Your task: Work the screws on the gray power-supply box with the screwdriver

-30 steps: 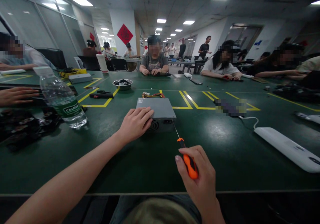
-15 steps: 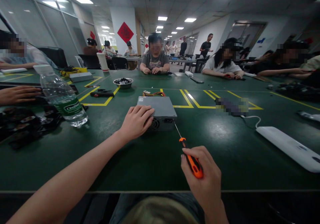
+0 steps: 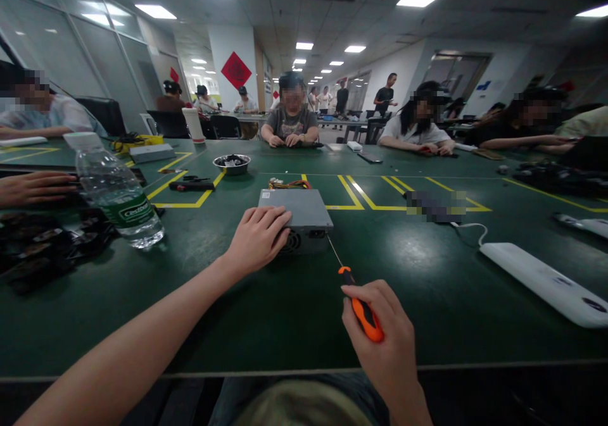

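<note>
a grey metal power supply sits on the green table, fan-and-socket side facing the near edge, fan partly hidden by the left hand, fingers nearly flat on top. the right hand has fingers curled round an orange-and-black screwdriver slanting forward-left; tip contact is unclear.

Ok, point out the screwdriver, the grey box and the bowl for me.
Screwdriver (image 3: 367, 321): head view, on its orange and black handle.
Grey box (image 3: 308, 209): head view, on its top face, beside the fingers (image 3: 266, 217) resting there.
Bowl (image 3: 232, 170): head view, on its outer wall, near side.
</note>
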Available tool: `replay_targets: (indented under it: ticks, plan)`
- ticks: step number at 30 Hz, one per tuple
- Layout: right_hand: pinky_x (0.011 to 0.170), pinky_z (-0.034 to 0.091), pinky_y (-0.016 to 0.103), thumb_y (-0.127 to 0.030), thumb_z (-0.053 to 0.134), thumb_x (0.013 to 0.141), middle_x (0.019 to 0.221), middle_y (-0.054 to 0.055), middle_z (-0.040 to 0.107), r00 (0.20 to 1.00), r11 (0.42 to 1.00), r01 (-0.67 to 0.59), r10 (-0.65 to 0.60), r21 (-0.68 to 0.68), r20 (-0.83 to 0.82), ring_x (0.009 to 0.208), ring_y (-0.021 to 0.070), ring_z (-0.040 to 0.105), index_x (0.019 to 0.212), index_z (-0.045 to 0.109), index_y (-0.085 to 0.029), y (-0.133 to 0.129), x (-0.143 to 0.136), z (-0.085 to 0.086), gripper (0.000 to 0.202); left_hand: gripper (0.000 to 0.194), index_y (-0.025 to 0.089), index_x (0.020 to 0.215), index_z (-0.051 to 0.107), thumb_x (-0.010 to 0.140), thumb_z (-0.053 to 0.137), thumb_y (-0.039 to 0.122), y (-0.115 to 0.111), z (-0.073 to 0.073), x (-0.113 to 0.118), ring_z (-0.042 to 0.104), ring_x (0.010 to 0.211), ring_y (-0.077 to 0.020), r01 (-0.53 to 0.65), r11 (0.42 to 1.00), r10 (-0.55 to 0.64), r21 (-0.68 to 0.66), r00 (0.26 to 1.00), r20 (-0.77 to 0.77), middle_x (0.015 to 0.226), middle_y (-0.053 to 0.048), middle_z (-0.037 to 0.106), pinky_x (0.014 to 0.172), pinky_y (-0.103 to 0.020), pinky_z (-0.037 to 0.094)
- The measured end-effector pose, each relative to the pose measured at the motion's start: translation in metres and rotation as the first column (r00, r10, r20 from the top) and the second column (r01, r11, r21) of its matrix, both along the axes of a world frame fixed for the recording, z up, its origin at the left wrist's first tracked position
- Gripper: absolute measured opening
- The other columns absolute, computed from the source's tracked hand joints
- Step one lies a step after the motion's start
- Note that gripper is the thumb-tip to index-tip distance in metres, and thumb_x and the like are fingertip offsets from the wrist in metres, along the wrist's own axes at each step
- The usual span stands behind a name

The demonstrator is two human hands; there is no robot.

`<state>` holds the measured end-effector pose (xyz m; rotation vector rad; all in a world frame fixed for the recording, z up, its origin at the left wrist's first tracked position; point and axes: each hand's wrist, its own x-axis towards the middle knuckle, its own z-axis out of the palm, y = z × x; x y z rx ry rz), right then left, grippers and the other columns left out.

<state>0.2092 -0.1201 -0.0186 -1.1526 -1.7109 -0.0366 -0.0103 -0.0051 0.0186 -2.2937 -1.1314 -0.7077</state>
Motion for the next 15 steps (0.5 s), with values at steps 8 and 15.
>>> replay_targets:
  ticks: [8, 15]
  plan:
    - [0.058, 0.046, 0.024, -0.03, 0.05, 0.084, 0.081, 0.001, 0.058, 0.986, 0.986, -0.009, -0.02, -0.169, -0.168, 0.066, 0.012, 0.056, 0.103, 0.053, -0.021, -0.004, -0.003, 0.008, 0.021, 0.035, 0.027, 0.122, 0.05, 0.087, 0.046, 0.031, -0.018, -0.006, 0.026, 0.033, 0.129, -0.0293, 0.11, 0.994, -0.106, 0.02, 0.982, -0.158, 0.139, -0.014, 0.038, 0.102, -0.051, 0.027]
    - [0.055, 0.045, 0.021, -0.03, 0.054, 0.081, 0.073, -0.003, 0.055, 0.954, 0.976, 0.029, -0.091, -0.216, -0.284, 0.058, 0.0096, 0.053, 0.09, 0.05, -0.021, -0.005, -0.004, 0.006, 0.013, 0.043, 0.031, 0.128, 0.045, 0.086, 0.048, 0.032, -0.022, -0.016, 0.043, 0.03, 0.13, -0.032, 0.081, 0.997, -0.082, -0.014, 0.986, -0.144, 0.143, -0.014, 0.032, 0.1, -0.053, 0.026]
